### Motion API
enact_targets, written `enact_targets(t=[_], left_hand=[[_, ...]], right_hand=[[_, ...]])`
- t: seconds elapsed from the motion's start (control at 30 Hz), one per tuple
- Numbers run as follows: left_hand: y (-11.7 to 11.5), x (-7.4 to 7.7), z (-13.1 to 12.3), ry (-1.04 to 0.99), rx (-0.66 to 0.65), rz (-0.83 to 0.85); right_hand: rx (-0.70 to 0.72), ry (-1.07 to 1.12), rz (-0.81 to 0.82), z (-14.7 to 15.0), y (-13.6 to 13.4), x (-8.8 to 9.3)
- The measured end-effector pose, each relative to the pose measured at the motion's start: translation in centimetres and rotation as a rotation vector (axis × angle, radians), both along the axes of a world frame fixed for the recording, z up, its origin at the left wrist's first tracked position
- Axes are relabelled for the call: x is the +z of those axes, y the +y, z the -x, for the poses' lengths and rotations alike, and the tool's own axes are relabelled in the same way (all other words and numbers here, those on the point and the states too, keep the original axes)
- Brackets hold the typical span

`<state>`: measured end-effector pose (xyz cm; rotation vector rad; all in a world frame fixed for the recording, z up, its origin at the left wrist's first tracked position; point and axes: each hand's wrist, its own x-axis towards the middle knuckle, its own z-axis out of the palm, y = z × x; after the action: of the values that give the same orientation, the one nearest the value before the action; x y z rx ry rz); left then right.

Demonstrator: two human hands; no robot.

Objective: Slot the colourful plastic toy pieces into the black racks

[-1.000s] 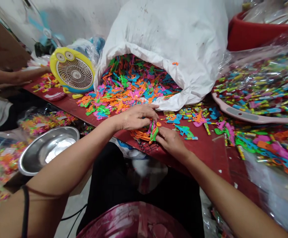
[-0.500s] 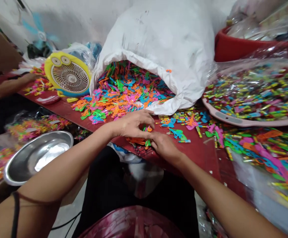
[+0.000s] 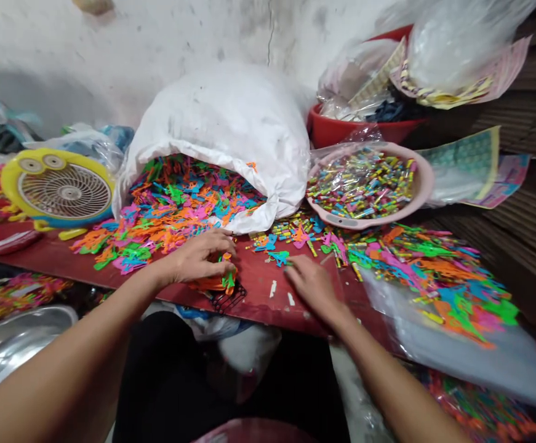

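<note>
My left hand (image 3: 205, 255) is curled over a small bunch of orange and green plastic toy guns (image 3: 228, 280), which it holds at the table's front edge. Under the bunch lies a black wire-like grid (image 3: 226, 299). Further right, my right hand (image 3: 309, 280) has its fingertips closed at the green end of a flat blue and green toy gun (image 3: 277, 256) lying on the red table (image 3: 258, 301). Its thumb is mostly hidden. Behind my hands, a white sack (image 3: 231, 117) spills a heap of similar toy guns (image 3: 170, 209).
A pink basin (image 3: 422, 178) of small wrapped sticks stands at right, before a red tub (image 3: 360, 130). More toy guns (image 3: 434, 264) lie on clear plastic bags (image 3: 434, 344). At left are a yellow fan (image 3: 67, 191) and a steel bowl (image 3: 23, 338).
My view has swung right. My right hand has left my left hand and reached across to the blue and green toy gun. My left hand stays at the bunch.
</note>
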<state>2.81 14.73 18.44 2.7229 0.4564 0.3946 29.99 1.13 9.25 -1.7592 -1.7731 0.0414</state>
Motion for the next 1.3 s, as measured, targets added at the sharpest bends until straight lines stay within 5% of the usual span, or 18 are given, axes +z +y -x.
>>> enact_targets(t=[0.13,0.2,0.37,0.47,0.57,0.7,0.83,0.9,0.97,1.07,1.13,1.2,1.3], left_hand=[[-0.4,0.3,-0.6,0.011,0.031,0.016],[-0.6,0.5,-1.1,0.03,0.085,0.014],[-0.7,0.8,-1.6,0.066,0.149,-0.007],[-0.8,0.6,-1.0,0.037,0.079,0.007],[-0.7,0.2,-0.3,0.022,0.022,0.021],[-0.8,1.1,-0.2,0.075,0.068,-0.035],[-3.0,3.7,0.8,-0.006,0.269,-0.158],[-5.5,3.4,1.9,-0.234,0.461,-0.221],[-8.5,0.8,3.2,-0.563,0.755,-0.272],[-12.3,-6.6,4.3,-0.784,1.102,-0.108],[-13.6,-11.4,4.1,-0.577,1.134,0.105],[-13.9,-14.6,3.2,-0.443,1.088,0.14],[-12.8,-15.9,1.8,-0.434,1.074,0.146]], right_hand=[[-0.43,-0.143,0.045,-8.3,-1.0,-0.3],[-0.531,-0.234,0.137,-10.8,-1.0,-0.9],[-0.557,-0.353,0.278,-11.6,-0.7,-1.1],[-0.551,-0.351,0.21,-10.0,-0.8,0.0],[-0.337,-0.168,-0.005,-6.9,-0.5,1.1],[0.34,0.265,0.101,-0.6,2.1,1.8],[0.582,0.295,0.162,4.1,5.5,2.0],[0.61,0.264,0.172,5.1,6.5,2.0],[0.627,0.237,0.165,5.4,7.2,1.9],[0.668,0.218,0.146,5.5,7.5,1.5],[0.684,0.223,0.145,5.6,7.6,1.2],[0.68,0.239,0.153,5.9,7.7,1.0],[0.65,0.271,0.175,6.5,7.6,1.0]])
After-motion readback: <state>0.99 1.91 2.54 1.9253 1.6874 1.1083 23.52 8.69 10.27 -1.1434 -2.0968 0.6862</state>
